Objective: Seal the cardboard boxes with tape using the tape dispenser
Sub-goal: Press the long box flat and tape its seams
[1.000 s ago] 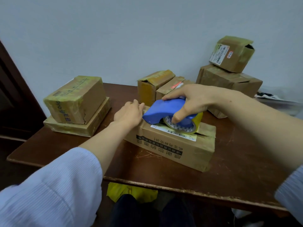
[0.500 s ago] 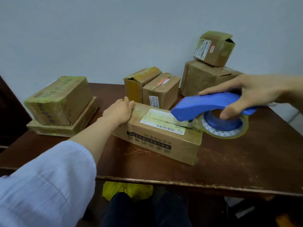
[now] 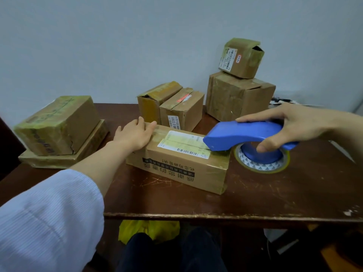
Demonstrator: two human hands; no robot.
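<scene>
The long cardboard box (image 3: 176,167) lies near the middle of the brown table (image 3: 284,193). The blue tape dispenser (image 3: 241,134) has its nose at the box's right end, with its tape roll (image 3: 263,166) just right of the box. The right hand (image 3: 294,124) grips the dispenser, fingers curled round its handle. The left hand (image 3: 135,136) presses flat, fingers straight, on the box's left end. Behind it stand 2 small boxes (image 3: 172,108). A right stack (image 3: 239,95) of 2 boxes sits far back, and a left stack (image 3: 59,126) of 2 sits at the table's left.
</scene>
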